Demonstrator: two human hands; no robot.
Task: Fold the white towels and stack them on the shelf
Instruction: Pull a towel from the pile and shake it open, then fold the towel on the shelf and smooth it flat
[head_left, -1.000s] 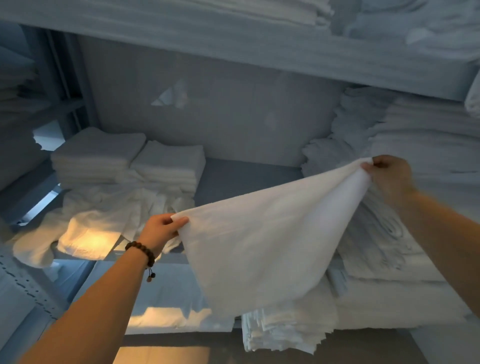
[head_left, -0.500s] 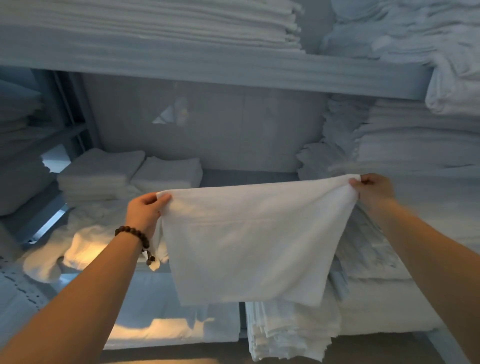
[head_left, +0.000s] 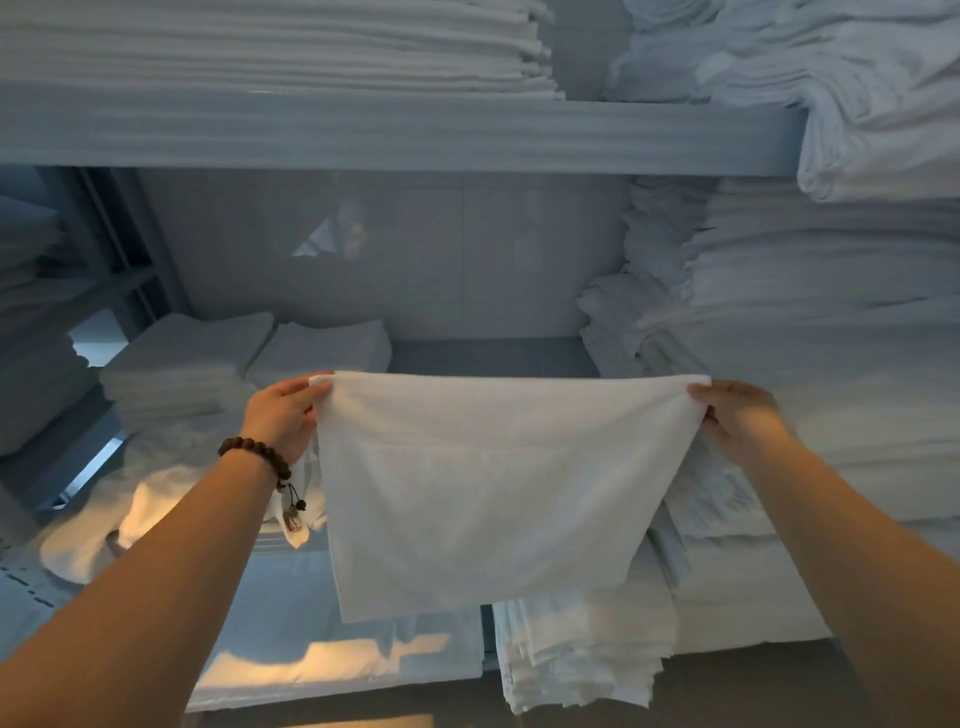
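A white towel (head_left: 483, 493) hangs spread in front of the shelf (head_left: 493, 356), its top edge stretched level across the shelf's front. The left hand (head_left: 283, 415) pinches the towel's left top corner with its fingers curled round the cloth. The right hand (head_left: 737, 415) grips the right top corner the same way. A bead bracelet (head_left: 257, 454) circles the left wrist. On the shelf's left end sit two folded stacks (head_left: 187, 364) side by side, with crumpled cloths (head_left: 156, 467) in front of them. A tall pile of linen (head_left: 805, 312) fills the shelf's right end.

Right hand (head_left: 737, 415) motion-blurred; lower stack (head_left: 582, 654) partly behind the towel (head_left: 483, 493).
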